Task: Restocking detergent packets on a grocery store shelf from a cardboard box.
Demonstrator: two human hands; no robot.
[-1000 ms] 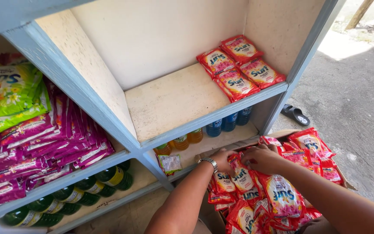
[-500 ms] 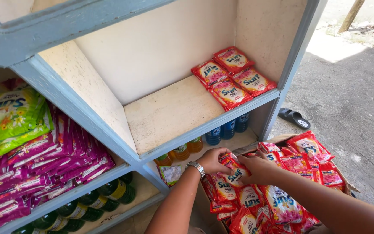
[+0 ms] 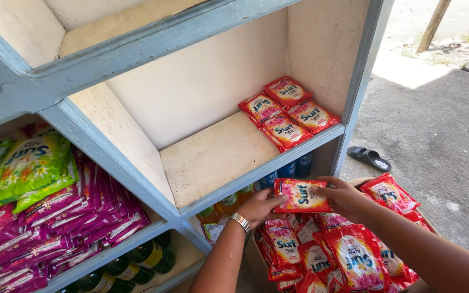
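Around you there's a pale blue shelf unit [image 3: 256,182] with a mostly bare wooden shelf [image 3: 213,160] right in front. Four red sachets [image 3: 286,111] sit at the back right corner of that shelf, lying flat and overlapping each other. The compartment to the left is stuffed with purple sachets [image 3: 71,217] and a few green packs [image 3: 28,168] on top. Below those, dark green bottles [image 3: 142,260] lie on the lowest shelf, and under the wooden shelf you can make out orange bottles [image 3: 229,203] and blue bottles [image 3: 286,171]. A black sandal [image 3: 370,158] lies on the pavement off to the right.

The front edge of the shelf runs just above your hands, between them and the bare wood.

Down by your arms there's a cardboard box [image 3: 362,182], only a bit of its rim showing, piled with red sachets in strips [image 3: 348,260].

Both your hands are on one red sachet [image 3: 301,196], held flat just below the shelf edge and above the box. Your left hand [image 3: 259,209], the one with the metal watch [image 3: 241,222], pinches its left edge, and your right hand [image 3: 340,198] has its grip closed on the right edge, thumb on top.
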